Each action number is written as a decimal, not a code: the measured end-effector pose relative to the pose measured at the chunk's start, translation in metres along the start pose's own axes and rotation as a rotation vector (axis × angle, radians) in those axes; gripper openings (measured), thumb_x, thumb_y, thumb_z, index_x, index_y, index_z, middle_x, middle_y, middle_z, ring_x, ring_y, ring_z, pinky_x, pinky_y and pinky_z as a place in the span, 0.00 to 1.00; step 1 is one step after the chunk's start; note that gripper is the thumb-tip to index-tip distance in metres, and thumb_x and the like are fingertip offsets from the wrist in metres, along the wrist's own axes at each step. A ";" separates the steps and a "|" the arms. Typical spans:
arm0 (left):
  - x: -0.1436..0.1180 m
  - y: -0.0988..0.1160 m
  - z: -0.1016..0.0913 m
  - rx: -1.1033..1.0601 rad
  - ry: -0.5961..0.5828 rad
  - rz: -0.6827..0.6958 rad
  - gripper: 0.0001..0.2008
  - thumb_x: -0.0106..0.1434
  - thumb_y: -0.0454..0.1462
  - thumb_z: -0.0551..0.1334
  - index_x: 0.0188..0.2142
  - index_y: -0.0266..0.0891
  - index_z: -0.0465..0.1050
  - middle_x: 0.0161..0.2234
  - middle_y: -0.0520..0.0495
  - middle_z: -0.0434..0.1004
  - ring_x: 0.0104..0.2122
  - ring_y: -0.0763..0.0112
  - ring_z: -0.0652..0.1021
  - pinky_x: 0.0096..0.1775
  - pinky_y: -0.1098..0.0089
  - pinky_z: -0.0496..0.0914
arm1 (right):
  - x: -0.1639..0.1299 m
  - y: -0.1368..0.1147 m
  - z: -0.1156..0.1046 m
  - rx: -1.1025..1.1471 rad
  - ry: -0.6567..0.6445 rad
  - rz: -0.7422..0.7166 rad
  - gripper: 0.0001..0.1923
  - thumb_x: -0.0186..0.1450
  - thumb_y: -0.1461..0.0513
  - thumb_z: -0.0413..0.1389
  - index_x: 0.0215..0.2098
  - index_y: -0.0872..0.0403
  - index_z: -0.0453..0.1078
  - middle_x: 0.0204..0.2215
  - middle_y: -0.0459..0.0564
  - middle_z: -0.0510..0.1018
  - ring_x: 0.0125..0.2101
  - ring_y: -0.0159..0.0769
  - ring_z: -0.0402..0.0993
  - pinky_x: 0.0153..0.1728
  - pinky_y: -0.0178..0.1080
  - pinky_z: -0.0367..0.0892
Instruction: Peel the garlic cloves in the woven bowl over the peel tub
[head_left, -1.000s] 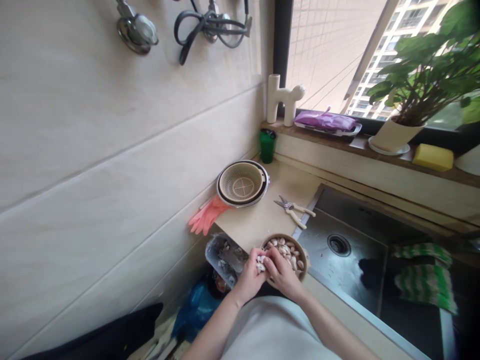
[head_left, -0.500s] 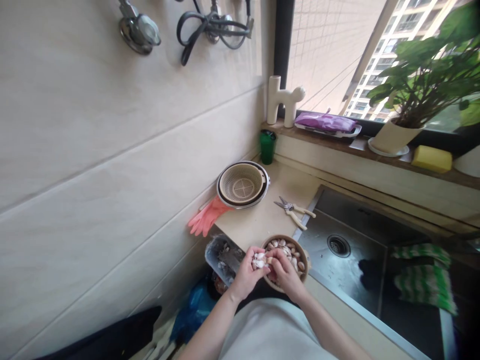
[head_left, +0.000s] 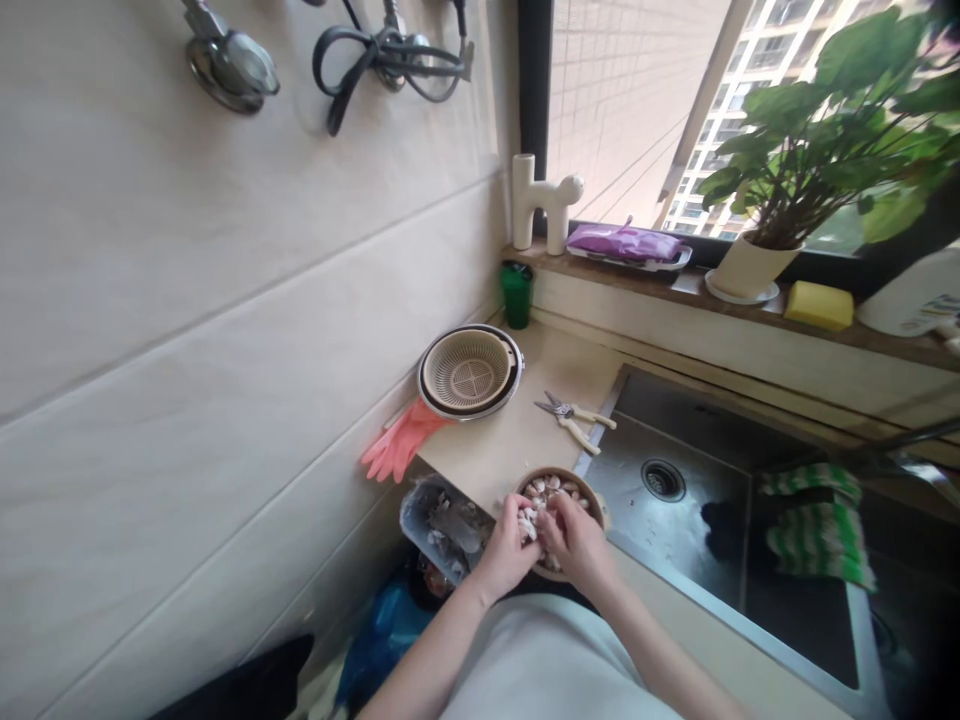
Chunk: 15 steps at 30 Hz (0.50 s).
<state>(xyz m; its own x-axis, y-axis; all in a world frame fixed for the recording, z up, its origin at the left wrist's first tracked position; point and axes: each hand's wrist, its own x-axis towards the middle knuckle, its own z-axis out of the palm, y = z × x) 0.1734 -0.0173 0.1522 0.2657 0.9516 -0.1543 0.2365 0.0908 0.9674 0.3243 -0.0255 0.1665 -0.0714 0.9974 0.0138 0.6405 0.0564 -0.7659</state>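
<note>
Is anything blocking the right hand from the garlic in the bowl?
Nothing visible is in the way. The right hand is over the bowl of garlic. The left hand is alongside, not between.

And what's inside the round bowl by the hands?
Garlic cloves are in the bowl. The left hand and right hand hide part of the near side, and cloves cover the bottom, so I can't see what's there.

- Here goes the left hand (head_left: 507, 556), sliding across with its garlic (head_left: 527, 522), now over the left edge of the bowl (head_left: 598, 508)!
- Right hand (head_left: 583, 545) follows, further over the bowl.
- View swings right: more white bottle (head_left: 909, 297) showing.
</note>
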 end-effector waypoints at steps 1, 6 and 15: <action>0.003 -0.002 0.003 0.019 -0.007 0.006 0.19 0.54 0.32 0.63 0.42 0.41 0.57 0.37 0.49 0.70 0.35 0.69 0.73 0.38 0.67 0.68 | 0.001 0.000 0.001 -0.018 0.032 0.009 0.14 0.67 0.52 0.45 0.33 0.53 0.64 0.29 0.51 0.74 0.30 0.39 0.69 0.31 0.38 0.60; 0.011 -0.006 0.013 0.059 -0.048 0.071 0.16 0.56 0.34 0.62 0.43 0.41 0.58 0.39 0.46 0.70 0.38 0.66 0.74 0.42 0.62 0.68 | 0.005 0.007 0.003 0.101 -0.101 0.033 0.12 0.67 0.53 0.46 0.34 0.53 0.63 0.23 0.46 0.71 0.25 0.36 0.67 0.27 0.36 0.59; -0.002 -0.005 0.016 0.055 -0.083 0.106 0.14 0.58 0.34 0.60 0.42 0.41 0.57 0.40 0.46 0.71 0.40 0.64 0.74 0.45 0.61 0.67 | -0.005 0.007 0.012 0.060 -0.169 -0.077 0.12 0.68 0.61 0.38 0.38 0.54 0.62 0.33 0.54 0.74 0.34 0.40 0.69 0.36 0.42 0.64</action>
<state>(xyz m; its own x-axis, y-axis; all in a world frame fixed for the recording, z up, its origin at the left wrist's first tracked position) 0.1865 -0.0244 0.1450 0.3673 0.9274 -0.0703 0.2535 -0.0271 0.9669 0.3201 -0.0310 0.1536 -0.2490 0.9680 -0.0308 0.5822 0.1242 -0.8035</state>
